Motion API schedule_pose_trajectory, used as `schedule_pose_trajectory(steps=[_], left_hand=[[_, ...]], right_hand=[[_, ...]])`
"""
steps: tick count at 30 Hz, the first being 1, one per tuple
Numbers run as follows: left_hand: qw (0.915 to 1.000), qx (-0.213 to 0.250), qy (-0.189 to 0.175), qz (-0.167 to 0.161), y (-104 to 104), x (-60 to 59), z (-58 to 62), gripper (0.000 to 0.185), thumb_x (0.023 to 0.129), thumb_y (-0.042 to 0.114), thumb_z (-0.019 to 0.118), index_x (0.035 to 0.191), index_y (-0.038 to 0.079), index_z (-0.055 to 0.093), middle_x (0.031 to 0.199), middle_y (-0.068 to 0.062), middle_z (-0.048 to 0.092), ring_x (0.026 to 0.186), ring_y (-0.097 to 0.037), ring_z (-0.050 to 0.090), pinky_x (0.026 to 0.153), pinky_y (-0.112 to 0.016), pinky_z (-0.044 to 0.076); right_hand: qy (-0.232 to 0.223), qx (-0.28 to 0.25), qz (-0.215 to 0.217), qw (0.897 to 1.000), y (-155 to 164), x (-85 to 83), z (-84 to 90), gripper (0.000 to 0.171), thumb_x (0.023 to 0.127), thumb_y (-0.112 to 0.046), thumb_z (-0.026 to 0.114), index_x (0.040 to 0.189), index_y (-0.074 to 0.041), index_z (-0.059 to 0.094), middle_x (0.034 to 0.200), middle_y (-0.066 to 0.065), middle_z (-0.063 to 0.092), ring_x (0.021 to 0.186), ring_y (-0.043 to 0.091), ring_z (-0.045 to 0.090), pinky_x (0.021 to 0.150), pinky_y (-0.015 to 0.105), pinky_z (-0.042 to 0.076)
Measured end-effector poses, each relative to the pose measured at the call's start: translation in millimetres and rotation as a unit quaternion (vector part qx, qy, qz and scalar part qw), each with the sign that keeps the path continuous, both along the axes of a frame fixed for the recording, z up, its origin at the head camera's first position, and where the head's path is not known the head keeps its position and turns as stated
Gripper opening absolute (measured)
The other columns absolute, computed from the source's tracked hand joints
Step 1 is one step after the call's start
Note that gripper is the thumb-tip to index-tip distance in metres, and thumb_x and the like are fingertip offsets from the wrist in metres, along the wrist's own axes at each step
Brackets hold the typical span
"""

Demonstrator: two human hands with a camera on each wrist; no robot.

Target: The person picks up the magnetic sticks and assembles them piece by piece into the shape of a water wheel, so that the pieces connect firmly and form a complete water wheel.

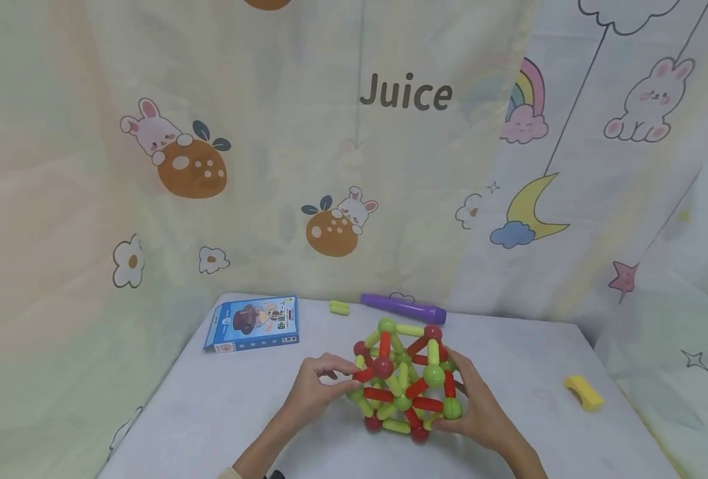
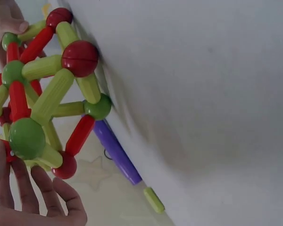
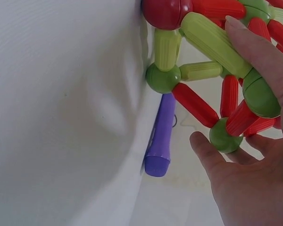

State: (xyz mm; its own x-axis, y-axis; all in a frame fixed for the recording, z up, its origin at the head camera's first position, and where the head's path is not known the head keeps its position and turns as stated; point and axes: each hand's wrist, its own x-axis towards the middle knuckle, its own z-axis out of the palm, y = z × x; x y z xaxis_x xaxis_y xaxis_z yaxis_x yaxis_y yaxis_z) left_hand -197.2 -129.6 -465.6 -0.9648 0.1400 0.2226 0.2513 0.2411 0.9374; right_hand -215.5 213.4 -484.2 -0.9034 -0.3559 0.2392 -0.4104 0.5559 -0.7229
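While cradled, lattice ball (image 1: pixel 404 380) perhaps mid-table (image 1: pixel 222 412).

— What are you holding?
— A ball-shaped lattice (image 1: pixel 404 380) of red and green rods joined by round red and green balls.
— Where does it sit?
— Upright on the desk (image 1: pixel 222 412), between your left hand (image 1: pixel 312 392) and right hand (image 1: pixel 480 412).

Right hand (image 3: pixel 254 155) cups the rod-and-ball structure (image 3: pixel 212 56), fingers spread over a yellow-green rod (image 3: pixel 212 42) and green ball (image 3: pixel 262 96). Purple marker (image 3: pixel 161 134) lies just below the structure's lower green ball (image 3: pixel 161 79), along the white table's (image 3: pixel 61 117) edge.
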Motion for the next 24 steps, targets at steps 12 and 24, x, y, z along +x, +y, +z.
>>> schedule_pose_trajectory(steps=[12, 24], left_hand=[[0.9999, -0.013, -0.005, 0.006, 9.1, 4.1, -5.7, 0.021, 0.092, 0.030, 0.088, 0.110, 0.019, 0.085, 0.104, 0.009, 0.079, 0.107, -0.014, 0.065, 0.097, -0.043, 0.049], [0.9933, -0.045, -0.004, 0.107, -30.6, -111.9, -29.7, 0.024, 0.103, 0.022, 0.076, 0.123, 0.010, 0.079, 0.125, -0.006, 0.079, 0.123, -0.026, 0.070, 0.100, -0.038, 0.060]], right_hand=[[-0.021, -0.006, -0.004, 1.000, -0.3, -0.6, 1.8, 0.129, 0.065, -0.036, 0.107, 0.168, -0.021, 0.030, 0.164, 0.009, 0.043, 0.147, 0.040, 0.048, 0.104, 0.052, 0.057], [-0.049, -0.023, -0.011, 0.998, -2.0, 1.0, 1.2, 0.129, 0.064, -0.034, 0.107, 0.167, -0.023, 0.030, 0.163, 0.005, 0.044, 0.144, 0.033, 0.050, 0.107, 0.048, 0.056]])
